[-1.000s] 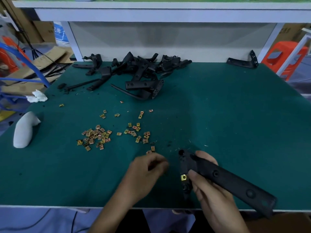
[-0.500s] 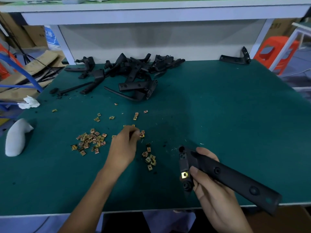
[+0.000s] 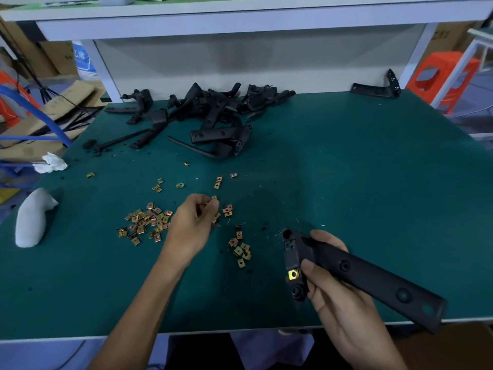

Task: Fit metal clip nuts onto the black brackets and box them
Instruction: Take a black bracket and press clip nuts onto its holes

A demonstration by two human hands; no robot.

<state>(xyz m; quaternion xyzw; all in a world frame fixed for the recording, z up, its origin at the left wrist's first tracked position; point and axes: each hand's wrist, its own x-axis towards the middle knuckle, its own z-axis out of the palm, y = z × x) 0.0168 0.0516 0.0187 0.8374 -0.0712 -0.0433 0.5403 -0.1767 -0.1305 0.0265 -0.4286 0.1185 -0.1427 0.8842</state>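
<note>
Grips the bracket [image 3: 373,276] at lower right in the right hand [image 3: 336,289], end angled inward, seemingly ready for the clip nut [image 3: 214,199] pinched mid-frame by the left hand [image 3: 192,222].

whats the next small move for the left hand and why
Probably lift the left hand towards the long black bracket: it seems to pinch a small gold metal clip nut, and the right hand holds that bracket with only one fitted clip nut showing.

Left hand [image 3: 194,222] outstretched, fingertips pinched together; right hand [image 3: 336,285] nearer the body, fingers curled.
</note>
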